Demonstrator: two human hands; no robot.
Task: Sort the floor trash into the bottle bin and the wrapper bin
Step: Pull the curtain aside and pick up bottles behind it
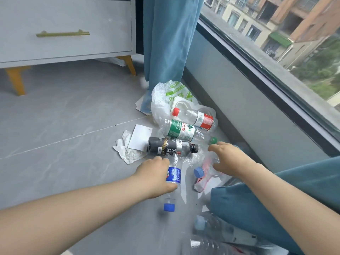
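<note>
Left hand point(156, 175) grips a blue-labelled bottle point(173, 174) on the floor point(73, 126). Right hand point(230, 159) spreads open, empty. Black bottle point(169, 146) reads "PH8.0".

A trash heap point(184, 124) is seen on the floor point(64, 126) beside a curtain point(165, 43).
A blue-labelled bottle point(173, 175) is gripped by the left hand point(156, 178); the right hand point(230, 157) is spread above a crushed blue-capped bottle point(199, 172), near a black bottle point(169, 146).

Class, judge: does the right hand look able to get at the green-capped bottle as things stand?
Likely yes: the open right hand is right by the cap of the green-capped bottle, with nothing between them.
</note>
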